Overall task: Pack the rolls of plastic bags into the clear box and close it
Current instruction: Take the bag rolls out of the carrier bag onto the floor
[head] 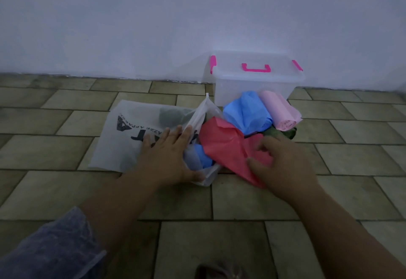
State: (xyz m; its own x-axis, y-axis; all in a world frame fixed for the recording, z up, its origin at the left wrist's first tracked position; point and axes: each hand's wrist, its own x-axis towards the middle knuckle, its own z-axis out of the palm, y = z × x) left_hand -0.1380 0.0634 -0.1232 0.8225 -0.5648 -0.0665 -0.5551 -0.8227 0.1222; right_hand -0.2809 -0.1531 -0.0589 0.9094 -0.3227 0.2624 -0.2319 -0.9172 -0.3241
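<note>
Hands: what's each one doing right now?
Left hand: open, pressing flat on the white bag.
Right hand: fingers curled, gripping the red bag.

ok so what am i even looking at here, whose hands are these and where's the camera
There is no machine here. A person wears one wide camera on the head, looking forward and down, so both arms reach in from the bottom. This is the only view.

The left hand lies flat, fingers straight, on a white printed carrier bag on the tiled floor. The right hand curls its fingers round a loosened red roll of bags.

Behind it lie a blue roll, a pink roll and a partly hidden dark green roll. A smaller blue roll shows at the carrier bag's mouth.

By the wall stands the clear box, lid on, seemingly empty.
</note>
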